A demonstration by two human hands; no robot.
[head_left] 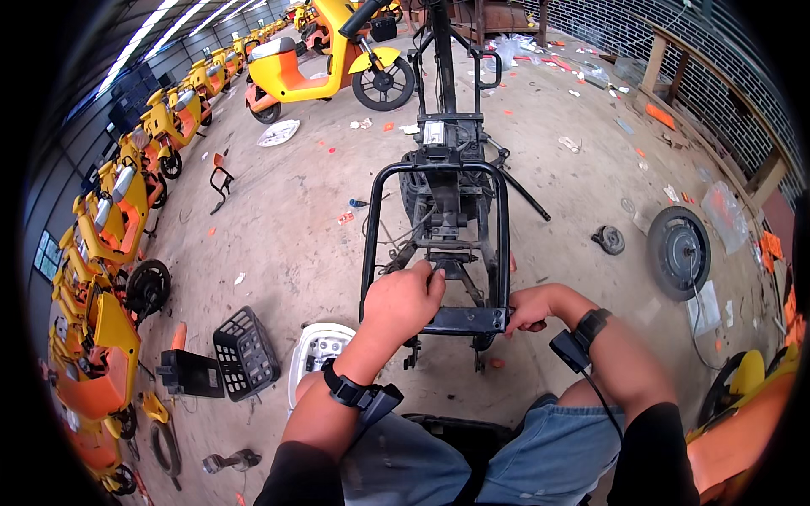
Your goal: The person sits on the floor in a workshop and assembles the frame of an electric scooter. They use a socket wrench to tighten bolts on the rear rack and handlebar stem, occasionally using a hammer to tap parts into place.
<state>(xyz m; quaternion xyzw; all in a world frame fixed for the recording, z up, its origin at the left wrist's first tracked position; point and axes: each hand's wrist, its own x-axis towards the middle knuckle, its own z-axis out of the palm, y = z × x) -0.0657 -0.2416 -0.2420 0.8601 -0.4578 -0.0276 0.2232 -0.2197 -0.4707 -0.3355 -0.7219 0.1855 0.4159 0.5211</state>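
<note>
A stripped black scooter frame [504, 228] stands in front of me, its tubular loop and flat rear crossbar [462, 320] nearest. My left hand [403, 302] is closed over the left side of the loop, just above the crossbar; its curled fingers hide whatever they grip. At the crossbar's right end, my right hand [533, 309] has its fingers bent in close against the corner of the frame. What lies between those fingers is too small to make out. Further forward on the frame sits a silver-labelled box [434, 133] among dark brackets and cables.
A black plastic basket [246, 354] and a white tray-like cover [314, 346] lie at left. On the right are a hub-motor wheel [679, 253] with a cable and a round dark part [608, 239]. Yellow scooters line the left; one yellow scooter [312, 72] stands ahead. Scraps litter the floor.
</note>
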